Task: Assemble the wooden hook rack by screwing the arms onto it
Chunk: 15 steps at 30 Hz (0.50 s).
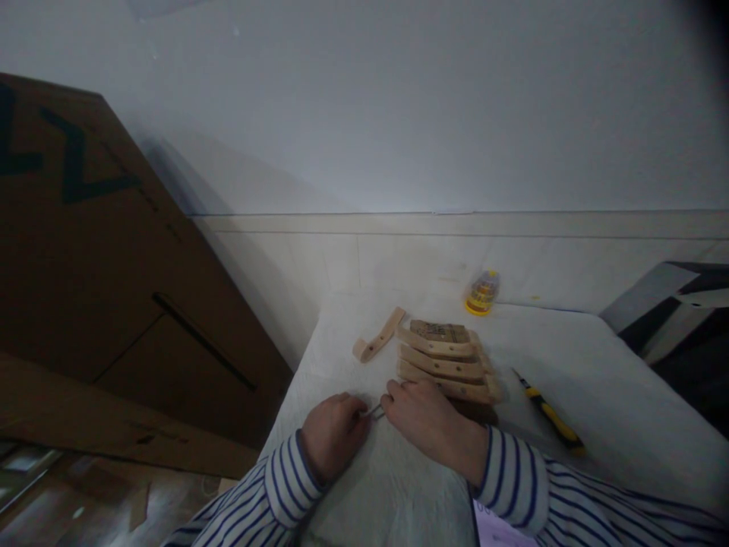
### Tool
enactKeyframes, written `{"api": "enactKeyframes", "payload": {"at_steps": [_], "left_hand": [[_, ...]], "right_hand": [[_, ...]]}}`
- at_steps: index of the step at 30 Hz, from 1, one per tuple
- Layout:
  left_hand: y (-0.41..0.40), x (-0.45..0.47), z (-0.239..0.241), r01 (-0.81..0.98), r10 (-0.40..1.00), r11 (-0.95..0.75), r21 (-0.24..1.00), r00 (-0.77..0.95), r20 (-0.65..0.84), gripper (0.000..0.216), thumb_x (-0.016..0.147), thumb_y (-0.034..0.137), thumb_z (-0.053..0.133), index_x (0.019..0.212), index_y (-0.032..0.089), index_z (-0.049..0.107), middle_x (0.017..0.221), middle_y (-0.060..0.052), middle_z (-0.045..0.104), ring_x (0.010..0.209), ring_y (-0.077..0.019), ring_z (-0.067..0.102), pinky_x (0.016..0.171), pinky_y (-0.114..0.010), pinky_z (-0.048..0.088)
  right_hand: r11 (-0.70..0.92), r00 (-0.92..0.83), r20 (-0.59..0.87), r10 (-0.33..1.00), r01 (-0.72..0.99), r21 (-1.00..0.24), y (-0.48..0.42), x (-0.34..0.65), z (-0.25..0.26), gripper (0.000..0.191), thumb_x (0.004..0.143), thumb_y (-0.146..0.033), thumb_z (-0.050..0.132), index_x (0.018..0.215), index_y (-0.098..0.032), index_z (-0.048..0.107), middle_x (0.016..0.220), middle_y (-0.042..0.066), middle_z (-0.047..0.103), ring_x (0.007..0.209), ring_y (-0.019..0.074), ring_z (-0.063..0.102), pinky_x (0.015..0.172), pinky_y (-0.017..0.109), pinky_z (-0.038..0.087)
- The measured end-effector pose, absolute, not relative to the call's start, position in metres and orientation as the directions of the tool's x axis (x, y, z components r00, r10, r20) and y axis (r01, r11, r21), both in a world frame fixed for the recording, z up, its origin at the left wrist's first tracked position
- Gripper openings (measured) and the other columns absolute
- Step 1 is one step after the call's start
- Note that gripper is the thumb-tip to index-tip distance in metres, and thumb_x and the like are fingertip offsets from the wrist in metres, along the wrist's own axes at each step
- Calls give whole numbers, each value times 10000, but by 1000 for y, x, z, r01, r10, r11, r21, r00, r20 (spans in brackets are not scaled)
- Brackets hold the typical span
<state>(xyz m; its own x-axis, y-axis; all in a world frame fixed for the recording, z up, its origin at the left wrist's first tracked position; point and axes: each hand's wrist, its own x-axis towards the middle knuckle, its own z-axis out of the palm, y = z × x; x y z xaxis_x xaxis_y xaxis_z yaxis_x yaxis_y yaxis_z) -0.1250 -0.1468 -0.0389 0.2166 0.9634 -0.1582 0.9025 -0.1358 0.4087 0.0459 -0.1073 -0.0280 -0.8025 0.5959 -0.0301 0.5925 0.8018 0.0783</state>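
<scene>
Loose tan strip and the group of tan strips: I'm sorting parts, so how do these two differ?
The loose strip lies alone, while the grouped strips lie close together, one behind another. The loose strip slants steeply; the grouped strips run closer to sideways. The right hand overlaps part of the grouped strips in view, but leaves the loose strip uncovered. Both are tan with small dark spots.

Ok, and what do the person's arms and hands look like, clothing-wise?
Long sleeves, pale with dark blue stripes running roughly lengthwise, cover both forearms. On the cuffs, the stripes run across the arm instead. The left hand and right hand wear no gloves.
</scene>
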Motion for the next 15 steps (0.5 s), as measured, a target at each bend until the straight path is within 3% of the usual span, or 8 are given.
{"api": "enactKeyframes", "payload": {"at_steps": [7,15], "left_hand": [[-145,-128,-46,891,971,-120,437,197,-136,266,813,207,515,1019,159,676,895,-86,696,809,-217,637,748,-321,488],[-142,-131,-44,865,976,-110,490,188,-113,275,825,217,522,1051,164,669,923,-73,699,784,-193,633,740,-305,491]], "right_hand": [[797,-796,-53,603,599,78,-107,40,-35,170,874,-61,517,926,-119,668,868,134,690,722,239,674,554,335,493],[803,-802,-38,596,596,-3,-103,51,-35,170,860,-46,505,911,-126,647,866,105,696,742,214,668,598,314,474]]}}
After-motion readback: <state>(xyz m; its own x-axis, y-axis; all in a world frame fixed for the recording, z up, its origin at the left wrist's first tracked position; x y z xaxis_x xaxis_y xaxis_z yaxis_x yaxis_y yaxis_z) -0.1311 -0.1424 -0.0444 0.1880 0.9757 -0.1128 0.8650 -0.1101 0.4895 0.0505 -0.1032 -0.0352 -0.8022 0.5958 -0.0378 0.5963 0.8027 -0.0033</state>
